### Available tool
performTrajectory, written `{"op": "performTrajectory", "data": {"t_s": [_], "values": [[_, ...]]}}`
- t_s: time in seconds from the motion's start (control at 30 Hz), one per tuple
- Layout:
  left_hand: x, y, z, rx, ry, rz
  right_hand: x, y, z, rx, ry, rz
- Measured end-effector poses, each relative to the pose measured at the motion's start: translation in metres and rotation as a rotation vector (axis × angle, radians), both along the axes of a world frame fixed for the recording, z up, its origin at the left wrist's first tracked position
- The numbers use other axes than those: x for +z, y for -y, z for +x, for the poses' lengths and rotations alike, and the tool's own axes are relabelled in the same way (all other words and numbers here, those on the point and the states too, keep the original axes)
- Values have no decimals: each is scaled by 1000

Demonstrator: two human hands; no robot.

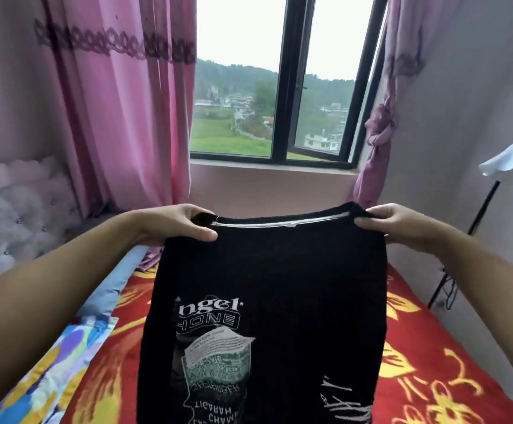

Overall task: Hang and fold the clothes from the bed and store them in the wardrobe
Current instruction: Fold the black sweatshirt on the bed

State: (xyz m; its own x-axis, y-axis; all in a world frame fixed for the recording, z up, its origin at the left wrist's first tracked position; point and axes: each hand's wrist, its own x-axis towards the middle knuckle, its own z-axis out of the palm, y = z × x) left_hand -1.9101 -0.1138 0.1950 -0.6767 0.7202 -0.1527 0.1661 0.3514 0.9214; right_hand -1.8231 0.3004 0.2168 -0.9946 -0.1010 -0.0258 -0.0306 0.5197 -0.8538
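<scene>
Pink curtains (120, 102), window (282, 81) onto green hillside, knotted curtain (382, 123), fluffy cushion (13, 203)

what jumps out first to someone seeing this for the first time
A black printed garment fills the centre, held up by its top corners: the left hand pinches one, the right hand the other. Below it lies a bright red and yellow bedspread. Behind, a window between pink curtains shows green hills and houses.

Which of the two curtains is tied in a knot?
The right curtain, mauve, is knotted halfway down beside the window; the pink left curtain hangs loose.
</scene>
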Motion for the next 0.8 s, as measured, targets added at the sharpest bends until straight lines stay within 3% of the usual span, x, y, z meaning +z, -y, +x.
{"op": "performTrajectory", "data": {"t_s": [0.1,0.2,0.33,0.47,0.63,0.7,0.8], "values": [[-9,-16,-2,30,33,23,-12,-9,-2,-115,-105,-121],[-20,-34,-2,151,-16,129,-13,-14,-4,-205,-199,-109],[-29,-56,4,321,-160,128,-15,-23,2,-261,-278,159],[-18,-113,22,462,-148,193,-11,-12,7,-438,-376,342],[2,-190,60,383,63,412,-16,64,17,-236,-454,213],[11,-200,68,373,51,432,-19,87,24,-171,-466,126],[24,-194,70,394,60,463,-13,91,30,-46,-373,167]]}}
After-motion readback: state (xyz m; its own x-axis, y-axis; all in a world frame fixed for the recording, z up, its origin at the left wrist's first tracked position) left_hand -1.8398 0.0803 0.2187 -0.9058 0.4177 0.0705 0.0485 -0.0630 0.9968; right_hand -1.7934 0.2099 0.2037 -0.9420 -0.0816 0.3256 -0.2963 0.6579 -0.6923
